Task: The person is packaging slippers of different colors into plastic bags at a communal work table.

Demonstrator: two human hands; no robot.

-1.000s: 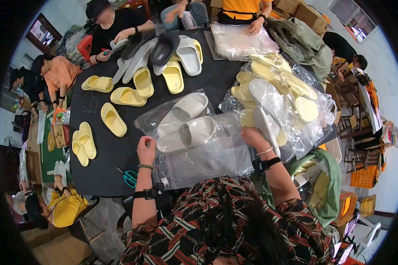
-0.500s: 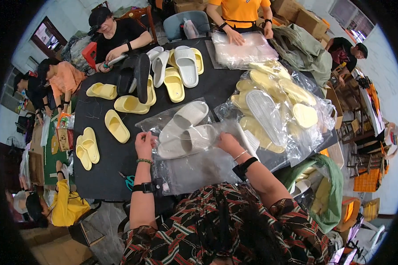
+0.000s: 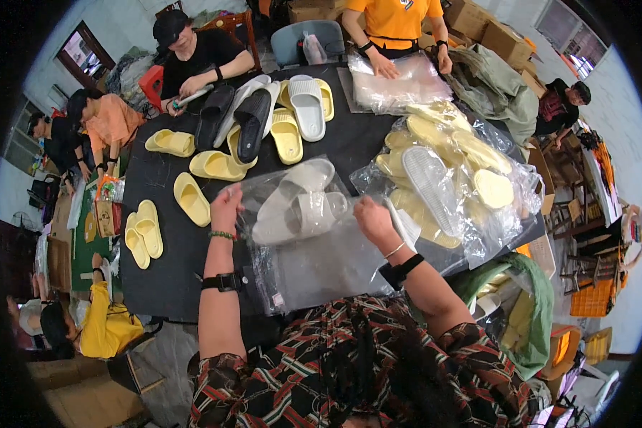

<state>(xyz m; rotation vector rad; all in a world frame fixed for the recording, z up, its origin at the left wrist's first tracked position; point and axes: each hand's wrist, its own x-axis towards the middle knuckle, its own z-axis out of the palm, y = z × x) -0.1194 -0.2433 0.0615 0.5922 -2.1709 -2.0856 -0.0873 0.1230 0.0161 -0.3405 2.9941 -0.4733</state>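
A pair of white slide slippers lies in a clear plastic bag on the table before me. My left hand pinches the bag's left edge. On the other side, my right hand is closed at the bag's right edge, beside the slippers. The bag's lower part lies flat toward me. Close to my right hand, a white slipper is partly hidden, next to a heap of bagged yellow slippers.
Loose yellow slippers, black slippers and white ones lie across the dark table. A stack of clear bags sits at the far side, where co-workers are. A green sack with slippers stands at right.
My left hand has moved up and slightly left with the bag's edge. At the far side, the black slippers now rest apart among the others.
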